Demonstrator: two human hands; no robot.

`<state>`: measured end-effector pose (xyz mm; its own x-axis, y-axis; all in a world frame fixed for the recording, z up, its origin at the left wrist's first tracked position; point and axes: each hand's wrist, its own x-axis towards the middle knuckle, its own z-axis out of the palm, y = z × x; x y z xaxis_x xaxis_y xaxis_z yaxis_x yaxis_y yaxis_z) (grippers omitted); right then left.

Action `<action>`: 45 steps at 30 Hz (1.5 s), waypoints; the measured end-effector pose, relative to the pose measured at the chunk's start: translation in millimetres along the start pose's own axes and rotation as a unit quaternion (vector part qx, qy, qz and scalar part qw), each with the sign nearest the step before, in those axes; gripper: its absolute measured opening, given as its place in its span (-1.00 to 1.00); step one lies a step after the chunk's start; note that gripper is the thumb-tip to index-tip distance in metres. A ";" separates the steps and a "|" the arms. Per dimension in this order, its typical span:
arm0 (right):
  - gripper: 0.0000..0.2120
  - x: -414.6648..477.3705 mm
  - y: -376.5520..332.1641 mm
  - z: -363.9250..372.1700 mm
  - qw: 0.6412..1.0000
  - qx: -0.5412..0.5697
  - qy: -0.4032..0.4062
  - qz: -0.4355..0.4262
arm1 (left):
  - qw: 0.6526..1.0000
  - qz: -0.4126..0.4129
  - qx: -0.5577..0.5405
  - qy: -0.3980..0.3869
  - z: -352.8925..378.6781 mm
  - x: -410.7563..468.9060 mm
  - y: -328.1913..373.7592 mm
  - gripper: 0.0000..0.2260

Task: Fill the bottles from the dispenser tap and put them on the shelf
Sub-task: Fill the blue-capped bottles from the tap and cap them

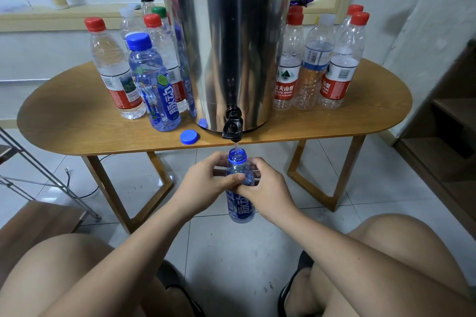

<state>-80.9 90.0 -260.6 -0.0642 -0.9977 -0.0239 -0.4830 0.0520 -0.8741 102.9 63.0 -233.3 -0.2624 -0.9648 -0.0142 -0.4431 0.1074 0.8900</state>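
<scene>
A tall steel dispenser (229, 41) stands on the oval wooden table (77, 126). Its black tap (232, 129) hangs over the front edge, and a thin stream of water runs from it. Below the tap I hold an uncapped blue bottle (240, 203) upright in both hands. My left hand (208, 180) grips its upper part from the left, and my right hand (265, 188) grips it from the right. The bottle's blue cap (189, 136) lies on the table left of the tap.
Capped bottles stand on both sides of the dispenser: a blue-capped one (152, 85) and red-capped ones (113, 72) at left, several clear ones (316, 64) at right. A wooden shelf (443, 116) stands at far right. A metal rack (38, 170) is at left. My knees are below.
</scene>
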 end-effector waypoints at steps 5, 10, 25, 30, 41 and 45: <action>-0.44 -0.9 -1.5 -1.7 1.000 0.008 -0.001 -0.001 | 1.000 0.001 -0.004 -0.003 -0.3 -1.0 -0.2 -0.64; -0.44 -0.3 0.0 -0.2 1.000 -0.004 0.002 0.002 | 1.000 0.002 -0.001 -0.003 0.4 -0.3 -0.1 -0.64; -0.44 0.4 0.0 -0.2 1.000 -0.003 0.005 0.001 | 1.000 0.002 -0.008 -0.006 0.5 -0.1 0.4 -0.66; -0.46 -0.2 0.8 0.0 1.000 0.006 0.007 0.003 | 1.000 0.004 -0.007 -0.004 1.2 0.6 -0.9 -0.65; -0.49 0.9 1.5 0.8 1.000 0.005 0.015 -0.004 | 1.000 0.001 -0.003 -0.006 0.0 1.9 -1.1 -0.62; -0.50 1.9 2.0 1.8 1.000 0.004 0.016 -0.007 | 1.000 0.001 -0.003 -0.005 -1.6 2.2 -2.5 -0.65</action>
<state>-80.4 88.1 -263.3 -0.0860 -0.9963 0.0045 -0.4778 0.0373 -0.8777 104.8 60.2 -234.9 -0.2731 -0.9618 -0.0165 -0.4379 0.1090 0.8924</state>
